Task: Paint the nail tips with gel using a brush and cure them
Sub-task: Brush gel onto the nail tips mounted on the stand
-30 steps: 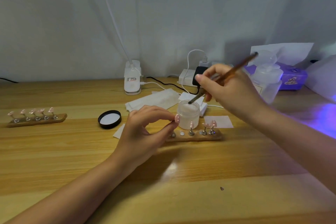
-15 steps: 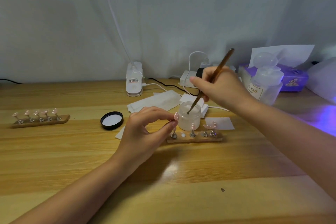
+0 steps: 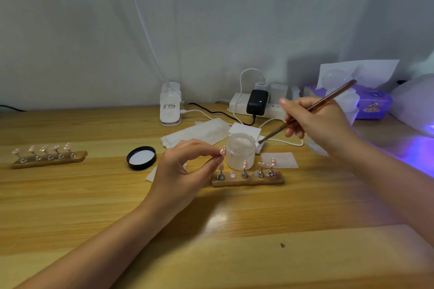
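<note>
Two hands, head view: we work at the worktop (image 3: 234,230).
Left hand (image 3: 185,169): pinches nail tip (image 3: 222,150) beside gel jar (image 3: 240,153).
Right hand (image 3: 314,122): grips brush (image 3: 305,115), long axis slanting down-left, bristles just right of the jar rim, near the tip.

Nail tip (image 3: 222,149): pink, small, pinched betw. thumb and forefinger of left hand (image 3: 182,169), just left of jar.
Gel jar (image 3: 240,154): frosted, open, upright on table, whitish gel inside.
Jar lid (image 3: 141,157): black, lies inside-up, left of jar, apart.
Brush (image 3: 307,111): thin brown handle, tilted, in right hand (image 3: 315,122); its tip at jar's right rim, maybe touching.
Front holder (image 3: 246,179): wooden strip, 4 pink tips on metal stands, one spot free.
Left holder (image 3: 48,158): 5 pink tips.
</note>
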